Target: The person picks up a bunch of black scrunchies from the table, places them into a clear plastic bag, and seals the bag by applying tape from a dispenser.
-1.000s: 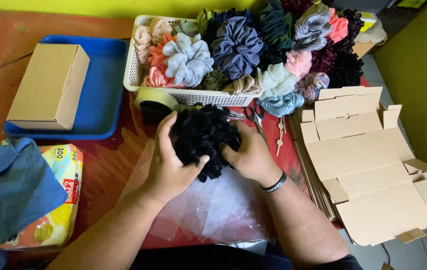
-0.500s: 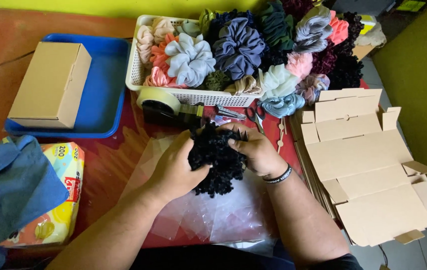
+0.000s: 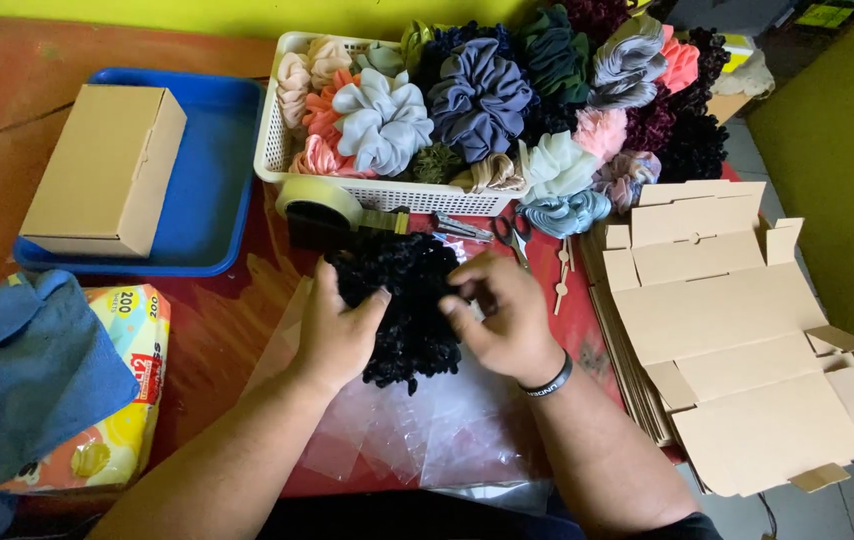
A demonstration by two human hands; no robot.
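At the middle of the red table (image 3: 227, 330), a fluffy black fabric scrunchie (image 3: 407, 305) is held between both hands, just above a stack of clear plastic bags (image 3: 417, 440) lying flat on the tabletop. The left hand (image 3: 335, 335) is cupped narrowly against the scrunchie's left side, thumb pressed into the pile. The right hand (image 3: 502, 318) is closed on its right edge, fingers pinched into the fabric; a dark band is worn at that wrist.

Just behind the scrunchie, a roll of packing tape in a black dispenser (image 3: 322, 212) and a pair of scissors (image 3: 512, 232) are seen, with a white plastic basket (image 3: 277, 150) heaped with coloured scrunchies beyond. A closed brown cardboard box (image 3: 107, 170) rests on a blue tray (image 3: 217, 200) at the left; flat die-cut cardboard blanks (image 3: 737, 330) are stacked at the right.

Several slips seem possible. The thin bags may be dragged or crumpled under the forearms, since they lie loose beneath them. The bulky fabric may spring out of a light pinch. The tape dispenser, being so near, may be knocked by the knuckles.
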